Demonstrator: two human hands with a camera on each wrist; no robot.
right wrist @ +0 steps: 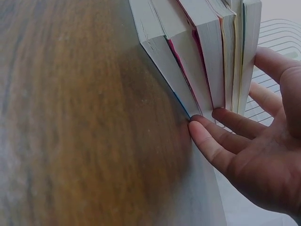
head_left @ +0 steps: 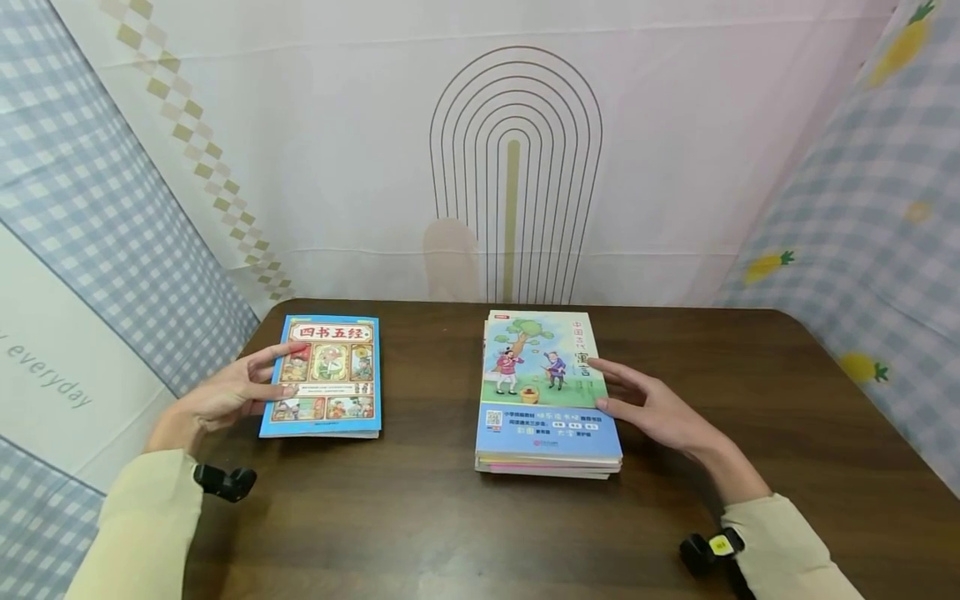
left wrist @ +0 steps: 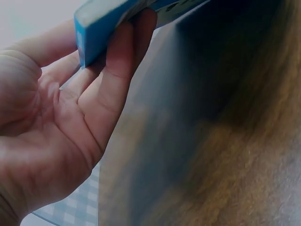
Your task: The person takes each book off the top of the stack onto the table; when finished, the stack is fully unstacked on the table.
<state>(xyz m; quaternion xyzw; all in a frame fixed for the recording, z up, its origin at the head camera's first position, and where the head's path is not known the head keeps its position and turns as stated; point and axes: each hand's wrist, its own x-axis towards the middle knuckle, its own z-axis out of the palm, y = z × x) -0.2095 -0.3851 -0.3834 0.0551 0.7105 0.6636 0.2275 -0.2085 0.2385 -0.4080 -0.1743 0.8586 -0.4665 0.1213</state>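
My left hand (head_left: 225, 393) pinches the left edge of a blue-bordered book (head_left: 330, 375) with red Chinese title characters. In the left wrist view, fingers curl under the book's blue spine (left wrist: 94, 40), which is raised off the table with a dark shadow below. My right hand (head_left: 652, 412) is at the right side of a stack of books (head_left: 547, 437). The top one has a cartoon cover with a tree and two figures. Seen from the right wrist, its extended fingertips touch the page edges (right wrist: 207, 61) of several stacked books.
Both books lie toward the far half of a dark brown wooden table (head_left: 427, 517). Behind it hangs a white cloth (head_left: 337, 150) with an arch pattern. Blue checked cloth (head_left: 885, 225) with pineapples borders the right side, and more checked cloth (head_left: 142, 192) the left.
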